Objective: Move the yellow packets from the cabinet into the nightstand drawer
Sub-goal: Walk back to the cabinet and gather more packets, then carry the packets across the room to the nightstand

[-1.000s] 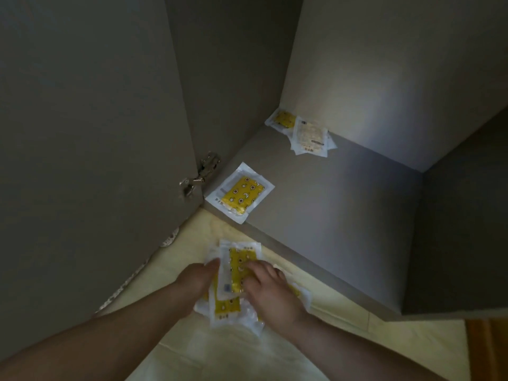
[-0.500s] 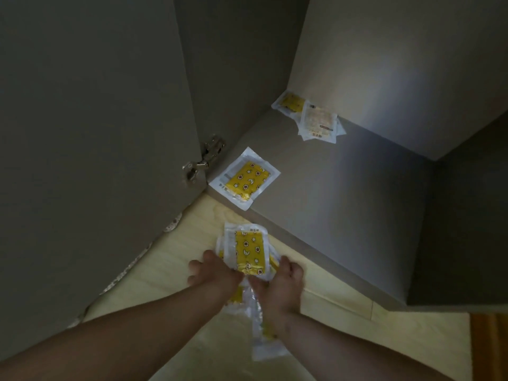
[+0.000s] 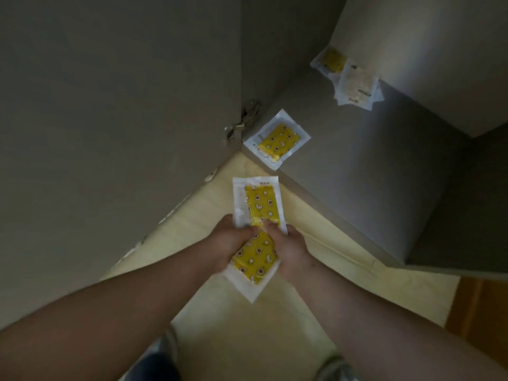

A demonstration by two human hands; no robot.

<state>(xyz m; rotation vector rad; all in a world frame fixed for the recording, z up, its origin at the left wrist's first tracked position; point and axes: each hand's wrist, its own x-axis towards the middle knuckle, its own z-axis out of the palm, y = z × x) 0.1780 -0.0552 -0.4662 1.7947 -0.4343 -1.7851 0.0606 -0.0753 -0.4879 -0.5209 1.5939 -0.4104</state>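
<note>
Both of my hands hold a small stack of yellow packets in clear white-edged wrappers above the floor in front of the open cabinet. My left hand grips the stack's left side and my right hand pinches its right side. One held packet sticks up past my fingers, another hangs below them. A single yellow packet lies at the front left corner of the cabinet floor. A few more packets are piled in the back corner. The nightstand drawer is not in view.
The open cabinet door stands to the left, with a metal hinge at its inner edge. Pale wooden flooring lies under my hands, and an orange-brown strip shows at the lower right.
My hands have lifted the stack and squared it; the packets now fan out above and below my fingers. The view has shifted left, so the cabinet sits further right.
</note>
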